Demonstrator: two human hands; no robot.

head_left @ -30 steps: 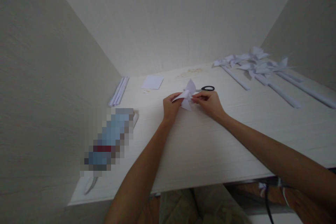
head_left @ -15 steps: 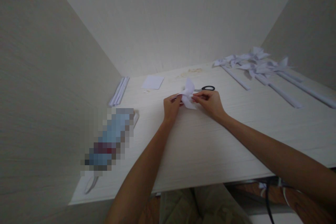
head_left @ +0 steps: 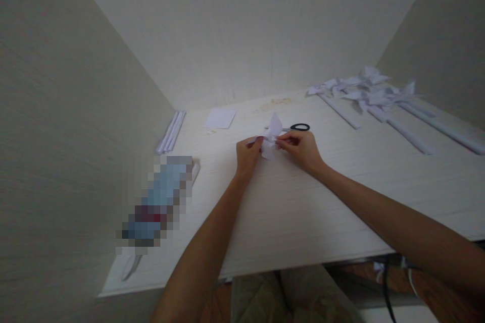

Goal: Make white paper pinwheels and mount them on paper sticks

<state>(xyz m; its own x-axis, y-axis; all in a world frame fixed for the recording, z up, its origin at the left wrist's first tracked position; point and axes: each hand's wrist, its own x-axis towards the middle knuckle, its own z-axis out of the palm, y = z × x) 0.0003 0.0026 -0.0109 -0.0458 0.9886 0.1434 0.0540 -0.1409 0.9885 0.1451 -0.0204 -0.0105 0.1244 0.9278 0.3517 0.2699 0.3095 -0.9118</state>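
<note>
A white paper pinwheel (head_left: 274, 126) with bent blades is held between my two hands above the middle of the table. My left hand (head_left: 249, 154) grips it from the left side, thumb on the paper and the other fingers partly hidden behind. On the right, my right hand (head_left: 299, 146) pinches the paper near its centre with thumb and forefinger. Whatever fine part may sit in that pinch is too small to make out. Just behind the hands lie scissors (head_left: 300, 127) with black handles, their blades partly covered by the pinwheel.
Finished paper pinwheels on rolled sticks (head_left: 409, 137) lie at the right. A square paper sheet (head_left: 220, 118) rests at the back, left of centre. Several rolled paper tubes (head_left: 172, 132) lie by the left wall, with a blurred-out object (head_left: 161, 202) nearer me. The table (head_left: 288, 227) ends close to my lap.
The pinwheel has turned slightly in my fingers, and its lower blade now sits further left, tucked more under. Both hands stay in nearly the same place.
</note>
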